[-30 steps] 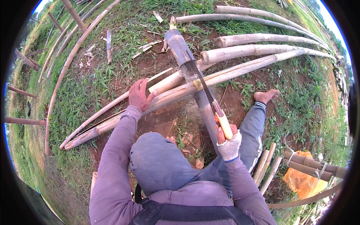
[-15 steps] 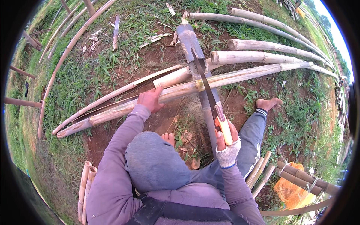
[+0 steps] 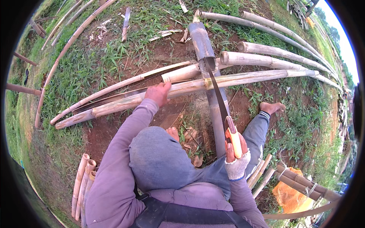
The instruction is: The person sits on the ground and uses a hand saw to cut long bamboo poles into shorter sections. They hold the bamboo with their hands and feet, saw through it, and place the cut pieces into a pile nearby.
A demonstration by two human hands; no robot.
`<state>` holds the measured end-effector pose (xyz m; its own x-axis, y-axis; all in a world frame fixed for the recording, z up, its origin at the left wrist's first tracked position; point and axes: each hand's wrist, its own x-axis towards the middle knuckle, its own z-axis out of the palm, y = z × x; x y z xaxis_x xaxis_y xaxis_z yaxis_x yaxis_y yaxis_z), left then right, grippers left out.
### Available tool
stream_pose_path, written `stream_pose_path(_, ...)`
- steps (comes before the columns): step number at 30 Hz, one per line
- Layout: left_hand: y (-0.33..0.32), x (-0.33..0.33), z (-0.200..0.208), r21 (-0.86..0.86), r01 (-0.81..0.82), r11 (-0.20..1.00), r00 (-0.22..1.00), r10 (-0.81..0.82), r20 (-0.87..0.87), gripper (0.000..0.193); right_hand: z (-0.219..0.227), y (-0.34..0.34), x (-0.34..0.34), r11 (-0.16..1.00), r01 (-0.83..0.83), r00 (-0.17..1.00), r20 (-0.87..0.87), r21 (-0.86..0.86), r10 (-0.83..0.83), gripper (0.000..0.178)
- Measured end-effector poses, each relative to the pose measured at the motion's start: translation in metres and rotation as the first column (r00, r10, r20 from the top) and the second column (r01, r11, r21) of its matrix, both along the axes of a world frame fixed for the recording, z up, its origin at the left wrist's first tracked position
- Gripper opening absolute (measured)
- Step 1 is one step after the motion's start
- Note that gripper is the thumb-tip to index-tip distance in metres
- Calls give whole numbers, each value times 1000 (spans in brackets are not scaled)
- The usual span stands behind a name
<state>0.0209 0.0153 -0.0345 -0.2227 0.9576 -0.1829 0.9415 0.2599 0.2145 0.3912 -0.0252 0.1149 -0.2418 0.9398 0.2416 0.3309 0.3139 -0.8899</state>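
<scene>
My right hand (image 3: 236,155), in a fingerless white glove, is closed round the yellowish handle of a handsaw (image 3: 217,91). Its long dark blade slants up and away across a pale bamboo pole (image 3: 247,79), beside a node. Bare and wrapped over that same pole, my left hand (image 3: 159,94) grips it left of the blade. The pole lies crosswise over a thicker grey bamboo log (image 3: 216,117), which runs away from me and has a cut-out hollow near its far end. Whether the teeth sit in a cut is too small to tell.
A split bamboo strip (image 3: 121,85) and a short bamboo piece (image 3: 182,73) lie just beyond the pole. Several long bamboo poles (image 3: 266,59) fan out at the right. Cut bamboo lengths (image 3: 81,182) lie at lower left; an orange net bag (image 3: 291,193) is at lower right.
My right hand has drawn the saw back toward me, so less blade shows past the pole. My left hand keeps its grip on the pole. The view has shifted slightly.
</scene>
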Motion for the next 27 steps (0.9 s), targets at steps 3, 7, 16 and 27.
stream_pose_path(3,1,-4,-7,60,12,998,1000,-11,-13,68,-11,27,-4,997,-65,997,-39,-41,64,37)
stream_pose_path(7,1,2,-10,32,5,999,1000,-6,14,72,-17,80,-34,986,-68,997,24,-152,72,36)
stream_pose_path(16,-2,-2,4,-57,7,998,1000,-6,24,67,-6,-21,44,977,-163,982,77,-141,175,46)
stream_pose_path(27,-26,-23,-8,15,-14,1000,999,14,40,75,-22,55,-41,981,-191,980,-68,-43,188,39)
